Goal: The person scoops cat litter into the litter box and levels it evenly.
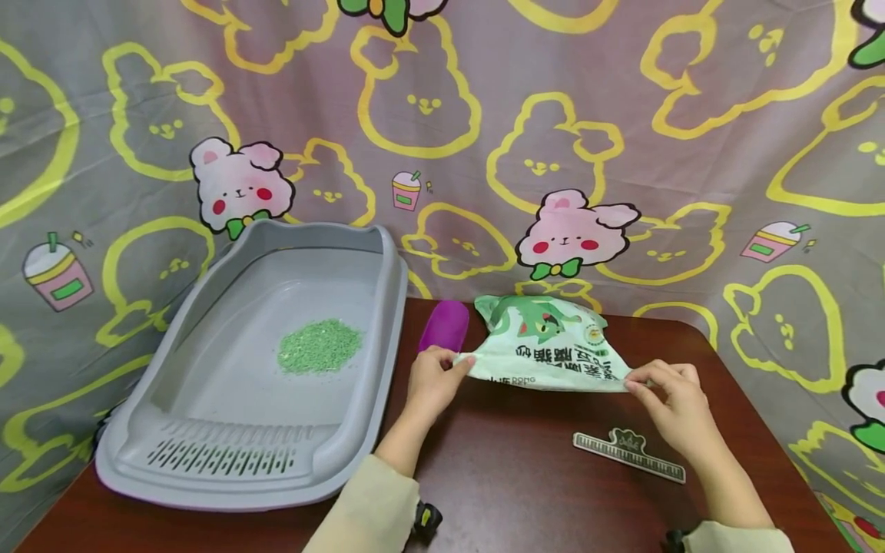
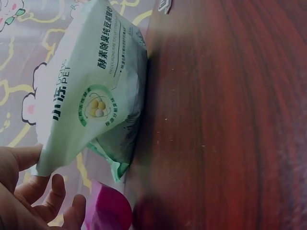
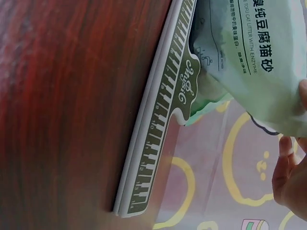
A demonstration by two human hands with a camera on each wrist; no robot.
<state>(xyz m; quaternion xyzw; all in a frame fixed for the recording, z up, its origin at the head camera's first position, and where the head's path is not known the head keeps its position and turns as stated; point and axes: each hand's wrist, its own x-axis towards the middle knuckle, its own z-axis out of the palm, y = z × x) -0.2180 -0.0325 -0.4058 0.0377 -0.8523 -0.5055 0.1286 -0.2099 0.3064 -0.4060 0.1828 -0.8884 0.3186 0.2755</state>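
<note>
A pale green bag of cat litter (image 1: 553, 342) lies toward the back of the table, its near edge stretched straight between two hands. My left hand (image 1: 437, 382) pinches the left corner of that edge between thumb and forefinger; the other fingers are loosely bent in the left wrist view. At the right corner my right hand (image 1: 672, 399) pinches the bag the same way. A long clip with a piano-key pattern (image 1: 628, 455) lies on the table in front of the bag, apart from both hands. Just beyond my left hand is a purple scoop-like object (image 1: 445, 326), partly hidden.
On the left stands a large grey litter box (image 1: 392, 346) with a slotted front step. A small heap of green litter pellets (image 1: 319, 346) lies on its floor. The brown table (image 1: 525, 476) meets a patterned curtain (image 1: 442, 100) at the back.
</note>
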